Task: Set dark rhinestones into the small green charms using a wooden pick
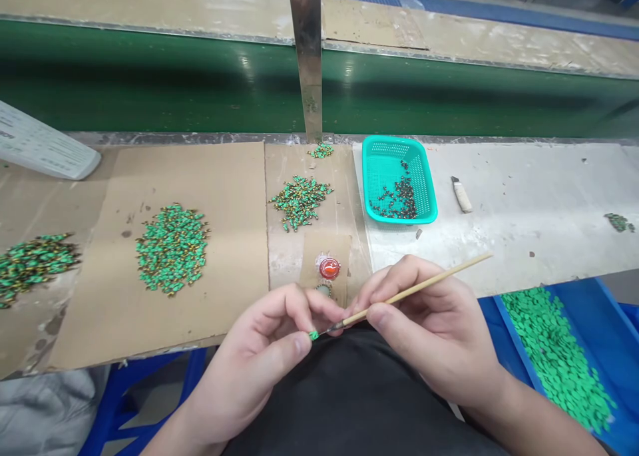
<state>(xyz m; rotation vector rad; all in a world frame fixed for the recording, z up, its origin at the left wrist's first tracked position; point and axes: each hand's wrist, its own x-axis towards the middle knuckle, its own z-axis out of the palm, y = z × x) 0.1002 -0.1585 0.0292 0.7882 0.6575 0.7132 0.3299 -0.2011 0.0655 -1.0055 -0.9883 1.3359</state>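
Observation:
Between the thumb and fingertip of my left hand (272, 336) is a small green piece (313, 335). My right hand (424, 329) grips a thin paintbrush (424, 283) with a pale wooden handle, slanting up to the right. The brush's dark, fine tip points at the green piece; whether it touches is too small to tell. Just beyond my hands, a small cardboard piece (342, 246) carries a red blob of paint (329, 267) and a greyish round spot (324, 289).
Piles of small green-and-gold pieces (172, 249) lie on cardboard to the left, another pile (299, 202) at centre. A turquoise basket (368, 196) holds small dark pieces. A wrapped cutter (462, 196) lies right. A blue bin (614, 323) with green pieces stands lower right. A metal post (308, 56) rises behind.

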